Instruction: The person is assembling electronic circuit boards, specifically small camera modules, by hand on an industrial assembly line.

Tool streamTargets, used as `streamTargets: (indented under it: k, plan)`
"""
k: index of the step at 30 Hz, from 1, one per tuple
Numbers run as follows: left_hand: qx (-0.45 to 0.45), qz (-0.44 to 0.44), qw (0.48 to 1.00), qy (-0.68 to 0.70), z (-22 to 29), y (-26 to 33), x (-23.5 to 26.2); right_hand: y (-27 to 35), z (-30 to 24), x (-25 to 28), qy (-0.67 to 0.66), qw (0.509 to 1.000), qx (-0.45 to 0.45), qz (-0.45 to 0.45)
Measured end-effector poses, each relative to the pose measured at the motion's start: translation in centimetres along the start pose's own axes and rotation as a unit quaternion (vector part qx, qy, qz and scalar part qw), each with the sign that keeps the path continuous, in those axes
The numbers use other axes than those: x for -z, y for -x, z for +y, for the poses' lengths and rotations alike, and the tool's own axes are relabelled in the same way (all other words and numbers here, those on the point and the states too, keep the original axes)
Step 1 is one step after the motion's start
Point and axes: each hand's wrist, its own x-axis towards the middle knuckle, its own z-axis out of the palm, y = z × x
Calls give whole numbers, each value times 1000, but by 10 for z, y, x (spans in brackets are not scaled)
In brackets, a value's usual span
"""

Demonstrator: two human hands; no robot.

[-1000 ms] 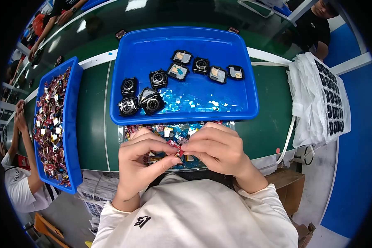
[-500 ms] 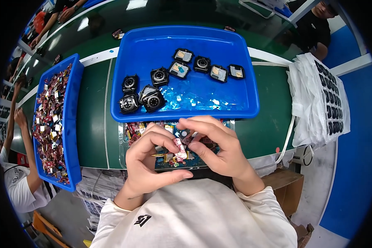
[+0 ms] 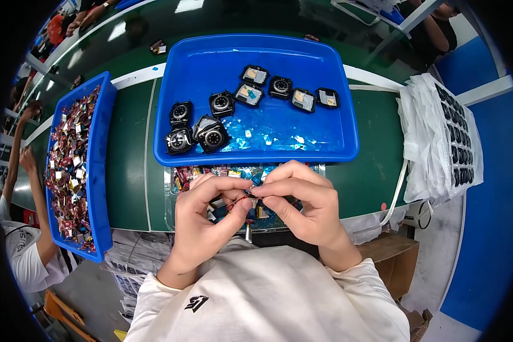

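Observation:
In front of my chest, both hands meet fingertip to fingertip. My left hand [image 3: 208, 214] is closed, pinching a small red circuit-board piece [image 3: 243, 199] between thumb and fingers. Thumb and fingers of my right hand [image 3: 305, 202] close at the near edge of that piece; what exactly they grip is hidden. A small silvery part [image 3: 248, 232] shows just below the fingertips; I cannot tell whether it hangs from the piece. Under the hands lies a clear shallow tray [image 3: 169, 199] with many small red, blue, white and yellow electronic parts, mostly covered by my hands.
Beyond my hands stands a blue tray [image 3: 319, 134] with several black watch cases [image 3: 221, 104] and blue film scraps. At left, a blue bin [image 3: 100, 171] holds many small red parts. Stacked white sheets [image 3: 422, 137] with black pieces stand right. Other people work around the bench.
My hands have come together, and the right fingers now close at the piece. The red-and-white piece has turned so that mostly its thin edge shows.

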Motion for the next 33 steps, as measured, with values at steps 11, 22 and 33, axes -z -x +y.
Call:
streamTargets:
  k: [11, 22, 33]
  plan:
    - [-98, -85, 987, -93, -1, -7, 5, 5, 1, 2, 35, 998, 11, 47]
    - [-38, -84, 996, -4, -3, -5, 6, 11, 4, 6, -251, 963, -98, 0]
    - [-27, -77, 994, 70, -3, -3, 16, -4, -4, 35, 223, 971, 15, -84]
